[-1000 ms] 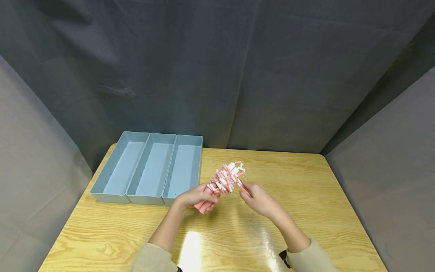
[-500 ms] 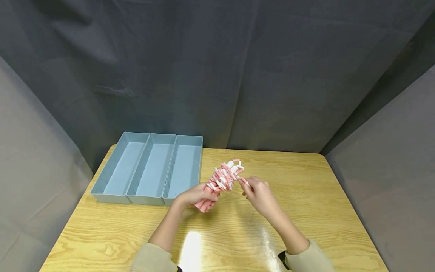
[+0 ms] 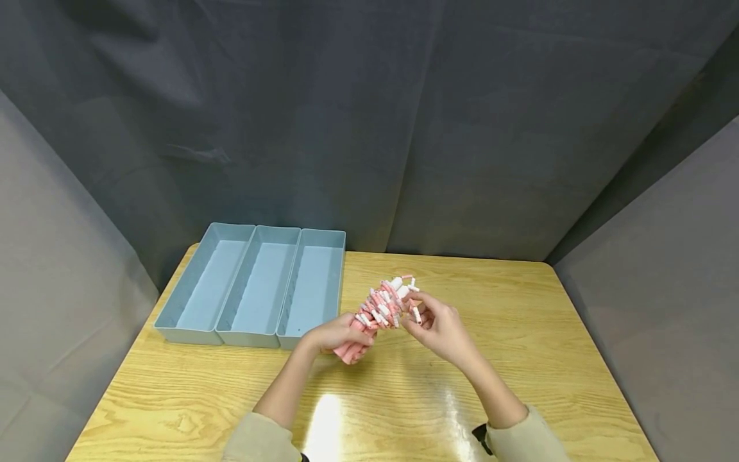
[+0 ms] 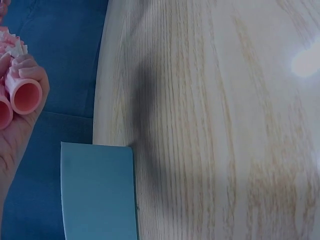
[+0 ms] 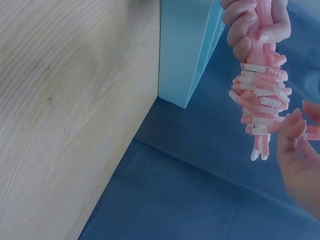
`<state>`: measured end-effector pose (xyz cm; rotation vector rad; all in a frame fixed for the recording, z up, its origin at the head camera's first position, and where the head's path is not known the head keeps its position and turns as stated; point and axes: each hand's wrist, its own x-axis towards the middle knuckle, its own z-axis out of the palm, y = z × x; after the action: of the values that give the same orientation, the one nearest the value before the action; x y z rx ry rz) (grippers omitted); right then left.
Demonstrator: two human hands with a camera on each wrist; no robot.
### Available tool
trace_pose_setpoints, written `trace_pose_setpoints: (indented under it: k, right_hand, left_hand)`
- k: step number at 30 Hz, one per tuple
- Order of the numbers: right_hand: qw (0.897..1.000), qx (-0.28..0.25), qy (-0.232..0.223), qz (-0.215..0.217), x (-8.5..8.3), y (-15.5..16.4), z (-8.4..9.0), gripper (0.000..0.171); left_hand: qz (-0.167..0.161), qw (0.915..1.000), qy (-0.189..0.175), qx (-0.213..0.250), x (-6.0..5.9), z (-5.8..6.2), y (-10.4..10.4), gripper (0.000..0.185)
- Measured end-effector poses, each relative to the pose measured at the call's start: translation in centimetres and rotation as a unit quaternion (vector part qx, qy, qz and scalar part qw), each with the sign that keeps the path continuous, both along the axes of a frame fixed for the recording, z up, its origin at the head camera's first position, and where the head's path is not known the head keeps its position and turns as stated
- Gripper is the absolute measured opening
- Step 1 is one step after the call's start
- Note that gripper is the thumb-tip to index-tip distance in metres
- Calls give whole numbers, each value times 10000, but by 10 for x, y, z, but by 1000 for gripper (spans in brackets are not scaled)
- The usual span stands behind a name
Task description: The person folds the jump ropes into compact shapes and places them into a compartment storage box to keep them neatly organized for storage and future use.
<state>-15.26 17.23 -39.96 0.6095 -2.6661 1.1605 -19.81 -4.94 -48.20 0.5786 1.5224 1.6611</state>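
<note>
A beaded jump rope in pink and white is wound in a bundle around its own pink handles, held above the table. My left hand grips the two handles at their lower end; their round hollow ends show side by side in the left wrist view. White tips stick out at the bundle's far end. My right hand is at the bundle's right side, fingers bent and pinching a loose beaded end. Part of that strand is hidden by the fingers.
Three long blue-grey bins stand side by side at the table's back left, just left of my left hand. The wooden table runs back to a dark curtain. Light grey panels flank both sides.
My right hand has shifted from holding the loose strand out to the right to bent fingers close by the bundle's far end. The left hand keeps its grip, nearly still.
</note>
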Motion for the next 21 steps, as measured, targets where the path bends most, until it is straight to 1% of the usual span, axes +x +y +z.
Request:
trace_pose_setpoints:
  k: [3, 6, 8, 12, 15, 18, 21]
  right_hand:
    - [9999, 47, -111, 77, 0, 1, 0, 43]
    - [9997, 107, -155, 159, -1, 1, -1, 44]
    - [9997, 148, -86, 187, -1, 1, -1, 43]
    - [9995, 125, 241, 163, -3, 0, -3, 39]
    - [9988, -7, 491, 41, -5, -2, -5, 34]
    - [9981, -133, 593, -130, -6, -4, -6, 27]
    - [9977, -365, 504, -286, -8, -6, -6, 16]
  left_hand:
    - [26, 10000, 17, -32, 0, 0, 1, 4]
    - [-24, 9999, 64, -82, 1, 0, 0, 4]
    - [-91, 9998, 80, -124, 1, 0, 0, 3]
    - [-223, 9995, 63, -207, 2, 2, 1, 5]
    - [-260, 9993, -1, -276, 2, 2, 2, 5]
    - [-241, 9991, -33, -340, 2, 2, 4, 3]
    - [-279, 9988, 51, -389, 3, 1, 4, 5]
